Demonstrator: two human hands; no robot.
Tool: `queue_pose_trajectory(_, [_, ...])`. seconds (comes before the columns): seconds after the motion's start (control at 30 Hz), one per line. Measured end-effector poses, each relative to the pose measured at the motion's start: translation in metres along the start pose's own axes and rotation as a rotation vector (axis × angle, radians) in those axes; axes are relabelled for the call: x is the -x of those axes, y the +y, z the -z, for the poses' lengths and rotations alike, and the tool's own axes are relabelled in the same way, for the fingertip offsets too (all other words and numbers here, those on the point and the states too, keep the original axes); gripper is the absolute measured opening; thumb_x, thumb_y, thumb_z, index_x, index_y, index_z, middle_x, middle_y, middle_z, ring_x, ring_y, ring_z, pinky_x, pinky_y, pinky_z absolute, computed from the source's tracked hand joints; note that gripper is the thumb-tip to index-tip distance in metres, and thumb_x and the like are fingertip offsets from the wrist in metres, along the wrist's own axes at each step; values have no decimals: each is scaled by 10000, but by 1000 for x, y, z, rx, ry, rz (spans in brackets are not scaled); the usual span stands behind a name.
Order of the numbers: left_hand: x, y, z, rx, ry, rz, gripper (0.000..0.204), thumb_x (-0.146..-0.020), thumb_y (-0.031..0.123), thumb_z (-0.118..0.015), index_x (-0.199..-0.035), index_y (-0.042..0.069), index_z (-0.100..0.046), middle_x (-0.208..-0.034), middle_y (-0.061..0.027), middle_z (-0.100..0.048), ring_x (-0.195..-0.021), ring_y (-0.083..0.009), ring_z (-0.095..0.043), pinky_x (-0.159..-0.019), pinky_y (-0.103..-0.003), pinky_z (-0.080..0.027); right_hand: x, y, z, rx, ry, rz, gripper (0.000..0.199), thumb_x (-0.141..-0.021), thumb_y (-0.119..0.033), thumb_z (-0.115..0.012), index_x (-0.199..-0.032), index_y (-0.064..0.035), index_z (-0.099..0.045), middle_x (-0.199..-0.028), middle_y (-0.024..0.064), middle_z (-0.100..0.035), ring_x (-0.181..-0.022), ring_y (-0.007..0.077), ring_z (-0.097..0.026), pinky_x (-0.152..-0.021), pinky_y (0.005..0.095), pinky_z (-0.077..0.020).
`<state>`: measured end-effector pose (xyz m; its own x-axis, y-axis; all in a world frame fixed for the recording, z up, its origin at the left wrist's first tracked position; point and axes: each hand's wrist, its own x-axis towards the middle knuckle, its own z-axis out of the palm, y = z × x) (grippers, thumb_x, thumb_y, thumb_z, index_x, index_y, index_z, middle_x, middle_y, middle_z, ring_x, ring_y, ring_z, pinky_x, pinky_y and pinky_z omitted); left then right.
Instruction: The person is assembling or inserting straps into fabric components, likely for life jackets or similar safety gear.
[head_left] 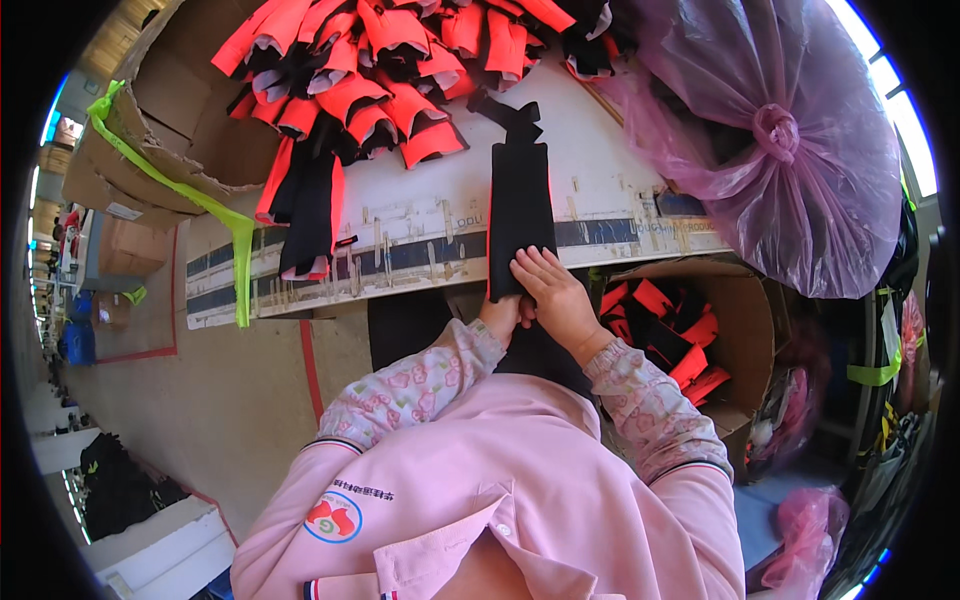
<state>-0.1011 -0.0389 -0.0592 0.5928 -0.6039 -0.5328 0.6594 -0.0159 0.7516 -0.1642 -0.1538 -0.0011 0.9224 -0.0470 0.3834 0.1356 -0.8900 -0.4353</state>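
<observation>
A long black fabric sleeve (520, 205) with a thin orange edge lies over the table's front edge, pointing away from me. A black strap (508, 115) reaches out beyond its far end. At the near end, my left hand (502, 316) is closed on the sleeve's lower edge, its fingers partly hidden by the cloth and the other hand. My right hand (558, 298) rests on top of the sleeve's lower right part, fingers stretched out flat against the fabric.
Many orange-and-black fabric pieces (370, 75) are heaped at the table's (420, 215) far side. An open cardboard box (170, 140) stands left, with a yellow-green strip (240, 265) hanging from it. At right are a knotted pink plastic bag (800, 150) and a box (755, 330) of similar pieces.
</observation>
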Motion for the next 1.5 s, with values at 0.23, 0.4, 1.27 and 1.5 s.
queue_pose_trajectory(0.23, [26, 51, 35, 106, -280, 204, 315, -899, 361, -493, -1046, 84, -530, -894, -90, -563, -810, -242, -614, -730, -386, -516, 2, -6, 7, 42, -86, 14, 512, -712, -65, -608, -1208, 4, -504, -1289, 168, -472, -1236, 287, -414, -1064, 394, -296])
queue_pose_trajectory(0.4, [25, 83, 22, 20, -184, 383, 365, -875, 412, -542, -1082, 111, -540, -1029, -97, -582, -891, -261, -622, -734, -438, -542, -2, -28, 15, -22, -113, 0, 432, -801, -134, -562, -1183, 56, -497, -1283, 202, -467, -1237, 299, -410, -1068, 390, -276])
queue_pose_trajectory(1.27, [14, 10, 38, -3, -136, 124, 225, -875, 151, -579, -973, -52, -562, -705, -135, -611, -589, -213, -629, -620, -322, -558, -99, 14, -21, -267, 430, -517, 519, -839, -179, -603, -1278, 0, -392, -1126, 244, -527, -1039, 358, -522, -900, 360, -417])
queue_pose_trajectory(1.5, [40, 102, 22, -563, -824, 87, 328, -876, 193, -583, -1111, -29, -530, -956, -121, -621, -848, -172, -607, -704, -307, -531, 11, 21, 103, -935, 230, -706, 344, -835, -23, -520, -1173, 43, -515, -1097, 74, -591, -1000, 155, -547, -906, 270, -401])
